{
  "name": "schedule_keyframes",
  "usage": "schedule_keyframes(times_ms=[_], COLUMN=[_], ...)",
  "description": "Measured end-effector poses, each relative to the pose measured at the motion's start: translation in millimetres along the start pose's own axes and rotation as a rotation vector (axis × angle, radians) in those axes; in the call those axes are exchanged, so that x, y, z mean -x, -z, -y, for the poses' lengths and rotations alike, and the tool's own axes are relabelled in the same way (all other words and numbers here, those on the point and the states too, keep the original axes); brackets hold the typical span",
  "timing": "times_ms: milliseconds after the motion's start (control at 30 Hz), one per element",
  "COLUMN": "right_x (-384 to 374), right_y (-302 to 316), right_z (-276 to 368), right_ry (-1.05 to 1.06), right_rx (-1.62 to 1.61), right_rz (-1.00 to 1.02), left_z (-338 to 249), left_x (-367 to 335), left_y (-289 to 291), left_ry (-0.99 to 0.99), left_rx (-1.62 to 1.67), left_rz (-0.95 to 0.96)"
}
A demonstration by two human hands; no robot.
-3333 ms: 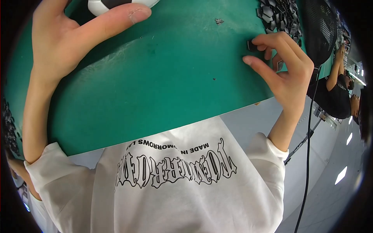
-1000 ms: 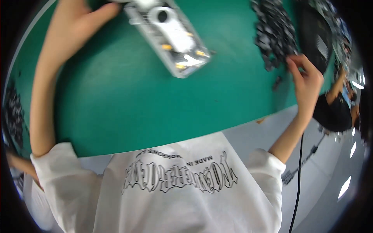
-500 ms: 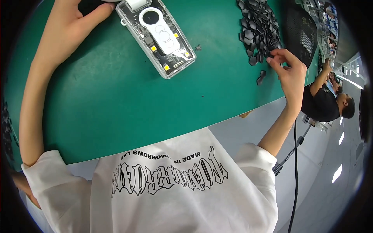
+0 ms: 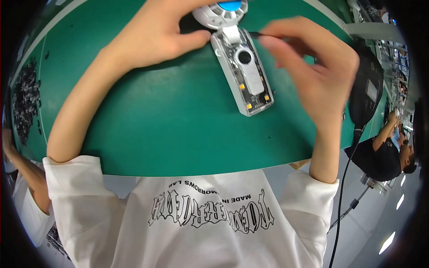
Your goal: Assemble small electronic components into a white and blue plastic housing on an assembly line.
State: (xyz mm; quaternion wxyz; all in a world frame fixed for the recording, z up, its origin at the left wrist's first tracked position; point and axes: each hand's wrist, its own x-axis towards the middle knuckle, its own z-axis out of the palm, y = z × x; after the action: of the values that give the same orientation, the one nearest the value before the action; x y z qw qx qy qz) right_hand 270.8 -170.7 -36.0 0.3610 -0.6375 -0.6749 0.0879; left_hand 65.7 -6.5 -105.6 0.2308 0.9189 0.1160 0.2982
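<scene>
A device like a handheld fan lies on the green table, with a round white slotted head [image 4: 223, 17] with a blue centre and a clear handle [image 4: 243, 73] showing a circuit board and small yellow squares. My left hand [image 4: 163, 38] holds it from the left, thumb at the joint between head and handle; its other fingers run past the upper edge of the picture. On the other side, my right hand [image 4: 319, 64], somewhat blurred, pinches a small black piece [image 4: 255, 35] between thumb and forefinger. That piece is against or just beside the handle's upper right edge.
Loose black pieces [image 4: 27, 100] lie heaped at the far left of the table [image 4: 170, 134]. A black mesh object [image 4: 368, 85] with a cable [image 4: 342, 201] stands at the right edge. Co-workers sit on both sides, one in a black shirt [image 4: 377, 156] at right.
My right hand has come left from the heap of black pieces to the device, bringing one piece. The view has shifted, so the device now sits farther right, with its head showing.
</scene>
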Motion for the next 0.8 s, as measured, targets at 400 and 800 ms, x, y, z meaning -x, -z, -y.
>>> schedule_keyframes(times_ms=[400, 800], right_x=[-20, -6], right_y=[-35, -38], right_z=[5, -5], right_ry=[0.357, 0.21], right_rx=[0.313, 0.308], right_rz=[-0.104, -0.085], left_z=[-38, -30], left_x=[-54, -66], left_y=[54, 10], left_ry=[0.126, 0.132], left_rx=[0.149, -0.027], left_rz=[0.423, 0.528])
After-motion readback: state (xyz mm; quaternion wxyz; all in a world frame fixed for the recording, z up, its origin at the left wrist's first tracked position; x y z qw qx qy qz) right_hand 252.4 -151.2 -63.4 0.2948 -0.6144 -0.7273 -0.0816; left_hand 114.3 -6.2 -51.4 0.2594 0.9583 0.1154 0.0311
